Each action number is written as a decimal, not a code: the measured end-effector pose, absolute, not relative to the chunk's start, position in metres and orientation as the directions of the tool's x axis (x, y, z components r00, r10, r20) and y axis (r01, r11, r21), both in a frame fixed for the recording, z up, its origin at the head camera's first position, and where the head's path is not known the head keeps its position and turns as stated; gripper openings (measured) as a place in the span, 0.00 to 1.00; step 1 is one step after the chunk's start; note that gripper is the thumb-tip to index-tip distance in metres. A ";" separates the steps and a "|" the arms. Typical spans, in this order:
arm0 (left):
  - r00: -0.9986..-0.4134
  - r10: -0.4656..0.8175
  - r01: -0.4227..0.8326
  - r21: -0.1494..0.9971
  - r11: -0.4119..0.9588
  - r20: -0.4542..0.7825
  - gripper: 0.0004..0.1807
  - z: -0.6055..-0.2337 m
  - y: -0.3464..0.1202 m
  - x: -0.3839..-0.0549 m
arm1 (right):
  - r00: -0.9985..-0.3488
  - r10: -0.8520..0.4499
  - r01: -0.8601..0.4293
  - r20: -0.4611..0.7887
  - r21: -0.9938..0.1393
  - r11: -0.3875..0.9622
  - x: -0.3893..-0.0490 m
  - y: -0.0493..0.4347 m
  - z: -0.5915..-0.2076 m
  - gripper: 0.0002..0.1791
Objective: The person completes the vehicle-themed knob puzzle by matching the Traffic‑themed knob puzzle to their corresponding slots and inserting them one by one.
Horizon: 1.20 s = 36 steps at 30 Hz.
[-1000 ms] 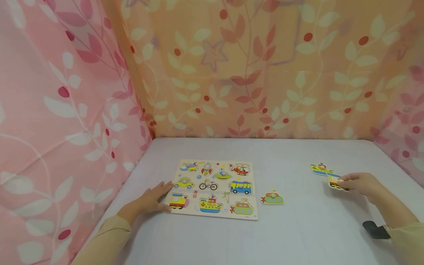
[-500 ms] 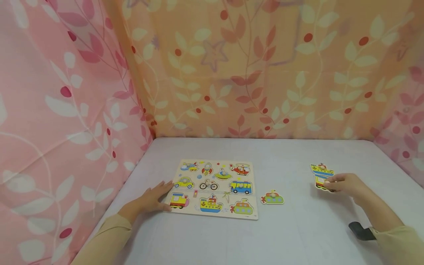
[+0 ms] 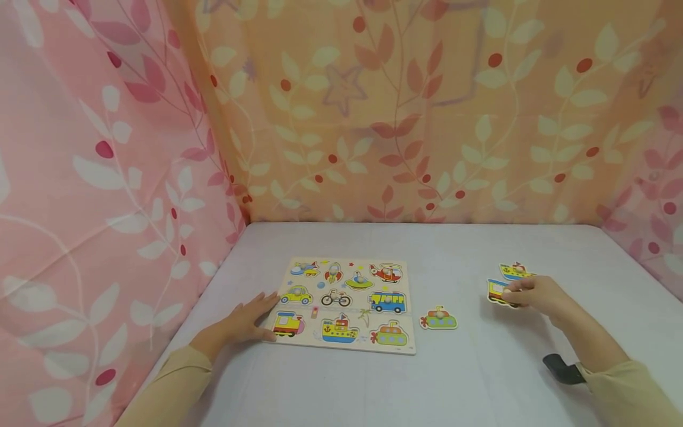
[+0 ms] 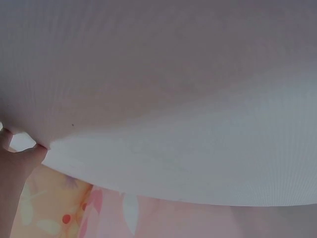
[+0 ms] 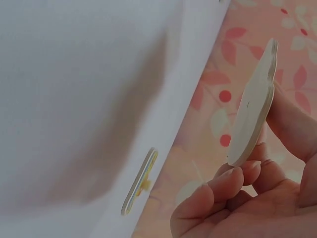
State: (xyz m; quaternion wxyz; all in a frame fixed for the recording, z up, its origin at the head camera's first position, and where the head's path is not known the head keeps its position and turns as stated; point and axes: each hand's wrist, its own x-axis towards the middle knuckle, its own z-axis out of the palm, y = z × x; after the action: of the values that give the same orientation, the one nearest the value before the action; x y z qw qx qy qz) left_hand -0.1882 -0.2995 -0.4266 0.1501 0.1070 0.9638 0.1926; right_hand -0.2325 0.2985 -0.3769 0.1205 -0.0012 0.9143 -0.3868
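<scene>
My right hand pinches the knob of a train puzzle piece, held up over the table. In the right wrist view the plain wooden back of the train piece faces the camera, off the white surface. Just behind it lies a ship puzzle piece, partly hidden by the hand. A wooden vehicle puzzle board is at the centre left. My left hand rests at its left edge with fingers spread. To the board's right lies a submarine puzzle piece.
The white table is bordered by floral curtains, with an orange one at the back and a pink one on the left. A black strap-like object sticks out at the right sleeve.
My right hand has carried the train piece leftward, past the front of the ship piece. The left hand and the board have stayed put.
</scene>
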 end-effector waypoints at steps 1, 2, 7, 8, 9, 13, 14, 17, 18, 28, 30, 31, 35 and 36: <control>-0.933 0.263 0.148 0.404 0.903 -0.247 0.54 -0.427 -0.300 -0.188 | -0.972 -0.101 0.083 -0.213 -0.711 0.698 -0.232 0.296 -0.377 0.24; -0.933 0.263 0.149 0.403 0.903 -0.245 0.54 -0.427 -0.300 -0.188 | -0.973 -0.105 0.078 -0.208 -0.715 0.695 -0.232 0.294 -0.377 0.23; -0.935 0.258 0.146 0.400 0.905 -0.242 0.54 -0.428 -0.301 -0.188 | -0.973 -0.108 0.073 -0.203 -0.717 0.693 -0.232 0.281 -0.378 0.20; -0.936 0.258 0.147 0.399 0.905 -0.242 0.54 -0.428 -0.301 -0.188 | -0.973 -0.110 0.072 -0.202 -0.720 0.690 -0.232 0.279 -0.377 0.20; -0.936 0.256 0.144 0.400 0.905 -0.243 0.54 -0.428 -0.301 -0.188 | -0.972 -0.112 0.074 -0.207 -0.720 0.690 -0.231 0.276 -0.377 0.20; -0.935 0.258 0.144 0.405 0.903 -0.242 0.54 -0.428 -0.301 -0.188 | -0.969 -0.130 0.068 -0.208 -0.736 0.673 -0.229 0.265 -0.377 0.19; -0.935 0.259 0.143 0.410 0.901 -0.243 0.54 -0.428 -0.301 -0.188 | -0.969 -0.132 0.068 -0.209 -0.738 0.672 -0.229 0.262 -0.376 0.18; -0.933 0.266 0.145 0.423 0.895 -0.242 0.54 -0.426 -0.301 -0.187 | -0.967 -0.128 0.081 -0.220 -0.743 0.665 -0.229 0.255 -0.376 0.18; -0.932 0.269 0.147 0.427 0.892 -0.242 0.54 -0.425 -0.301 -0.186 | -0.966 -0.126 0.085 -0.225 -0.740 0.667 -0.228 0.253 -0.376 0.19; -0.931 0.265 0.141 0.423 0.895 -0.252 0.55 -0.425 -0.300 -0.186 | -0.962 -0.166 0.060 -0.217 -0.762 0.645 -0.226 0.225 -0.378 0.16; -0.930 0.268 0.142 0.426 0.894 -0.253 0.54 -0.425 -0.300 -0.186 | -0.961 -0.174 0.055 -0.214 -0.766 0.640 -0.225 0.220 -0.379 0.15; -0.929 0.268 0.141 0.427 0.893 -0.254 0.54 -0.424 -0.300 -0.185 | -0.961 -0.178 0.050 -0.210 -0.769 0.638 -0.225 0.218 -0.379 0.15; -0.930 0.271 0.149 0.419 0.896 -0.249 0.54 -0.423 -0.299 -0.185 | -0.961 -0.198 0.026 -0.191 -0.780 0.625 -0.225 0.209 -0.379 0.14; -0.930 0.271 0.151 0.415 0.897 -0.248 0.54 -0.423 -0.299 -0.185 | -0.962 -0.199 0.025 -0.189 -0.782 0.623 -0.225 0.208 -0.379 0.14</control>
State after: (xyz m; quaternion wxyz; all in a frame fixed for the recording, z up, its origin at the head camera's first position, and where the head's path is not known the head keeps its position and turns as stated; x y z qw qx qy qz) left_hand -0.1853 -0.2988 -0.4229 0.1514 0.1095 0.9621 0.1986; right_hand -0.2254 0.2075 -0.3790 0.1297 -0.0486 0.8914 -0.4315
